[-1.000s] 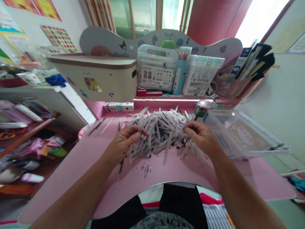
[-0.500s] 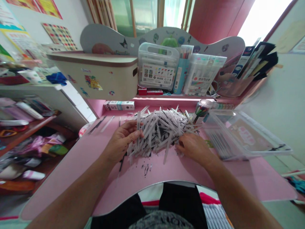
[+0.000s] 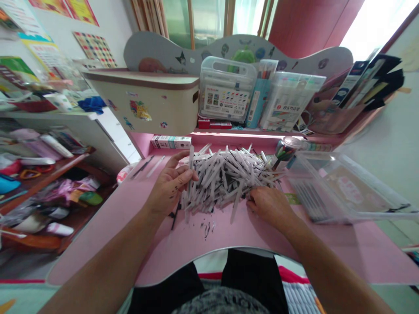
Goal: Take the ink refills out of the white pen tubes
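A heap of slim, whitish translucent pen refills [image 3: 225,174], several with dark parts, lies on the pink desk [image 3: 193,257]. At its left edge, my left hand [image 3: 172,185] pinches one pen refill [image 3: 191,159] upright between thumb and fingers. Dark smudges mark the skin near that thumb. My right hand [image 3: 270,203] rests low at the heap's right edge with its fingers curled in. Whatever those fingertips hold, if anything, is hidden. Black ink-like marks [image 3: 207,229] spot the desk in front of the heap.
On the right stands a clear plastic box [image 3: 353,185], behind my right hand a jar of pens [image 3: 286,150]. Thin sticks [image 3: 144,165] lie at the left. The shelf above carries a beige bin [image 3: 147,102] and marker cases [image 3: 227,91].
The view has turned slightly left, so the desk appears further right. My left hand, still pinching the pen refill, sits slightly further left of the heap. My right hand stays by its edge.
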Motion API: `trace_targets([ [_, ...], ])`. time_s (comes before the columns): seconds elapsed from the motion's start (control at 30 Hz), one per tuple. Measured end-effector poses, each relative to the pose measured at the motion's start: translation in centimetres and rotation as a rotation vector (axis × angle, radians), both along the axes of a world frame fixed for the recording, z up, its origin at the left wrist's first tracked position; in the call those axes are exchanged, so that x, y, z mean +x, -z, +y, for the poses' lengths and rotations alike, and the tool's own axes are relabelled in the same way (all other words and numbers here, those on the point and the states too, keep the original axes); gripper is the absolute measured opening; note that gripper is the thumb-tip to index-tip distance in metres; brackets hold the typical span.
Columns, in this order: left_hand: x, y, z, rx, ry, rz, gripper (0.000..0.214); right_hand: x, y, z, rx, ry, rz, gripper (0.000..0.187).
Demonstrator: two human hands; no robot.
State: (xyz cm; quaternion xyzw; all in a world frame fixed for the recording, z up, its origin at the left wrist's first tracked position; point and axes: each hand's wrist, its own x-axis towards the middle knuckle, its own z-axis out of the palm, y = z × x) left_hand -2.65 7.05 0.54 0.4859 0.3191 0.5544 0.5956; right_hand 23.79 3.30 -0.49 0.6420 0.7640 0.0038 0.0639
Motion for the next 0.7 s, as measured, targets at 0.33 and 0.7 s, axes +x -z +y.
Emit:
trace_targets([
  [0.33, 0.0, 0.5, -0.3, -0.009, 0.270, 0.058, 0.054, 0.6, 0.2, 0.0, 0.031, -0.070, 0.108, 0.021],
  [0.7, 1.2, 1.0, -2.2, -0.187, 0.694, 0.136, 0.055, 0.4, -0.3, 0.3, 0.064, -0.136, 1.610, 0.009],
])
